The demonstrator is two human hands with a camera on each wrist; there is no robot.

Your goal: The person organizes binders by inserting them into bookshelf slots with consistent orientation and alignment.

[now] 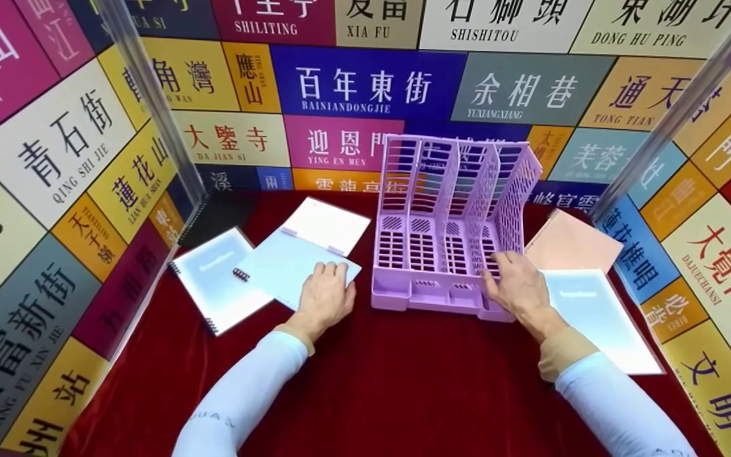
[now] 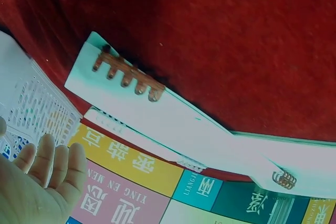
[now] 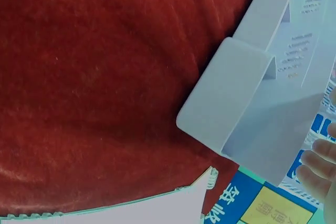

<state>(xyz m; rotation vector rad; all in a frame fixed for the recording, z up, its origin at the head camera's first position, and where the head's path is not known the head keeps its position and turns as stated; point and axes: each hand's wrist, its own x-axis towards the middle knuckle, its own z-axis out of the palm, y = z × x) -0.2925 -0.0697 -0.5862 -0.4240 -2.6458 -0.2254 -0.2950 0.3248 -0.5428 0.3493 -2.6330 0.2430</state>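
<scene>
In the head view my left hand [image 1: 326, 295] is at the right edge of a light blue spiral notebook [image 1: 289, 270]; whether it touches the cover cannot be told. The left wrist view shows the fingers loosely bent with nothing between them. My right hand [image 1: 518, 285] is at the front right corner of a purple file organizer [image 1: 454, 289], its fingers above the low front wall. The organizer stands upright, its slotted compartments facing me. In the right wrist view only some fingers [image 3: 317, 166] show, slightly bent beside the organizer; contact is unclear.
A white notebook [image 1: 340, 222] and a pale spiral notebook [image 1: 213, 279] lie near the blue one, with a black notebook [image 1: 219, 219] behind. Right of the organizer are a pink notebook [image 1: 578, 238] and a white notebook [image 1: 594, 317]. Sign-covered walls [image 1: 365, 82] enclose the red cloth [image 1: 403, 387].
</scene>
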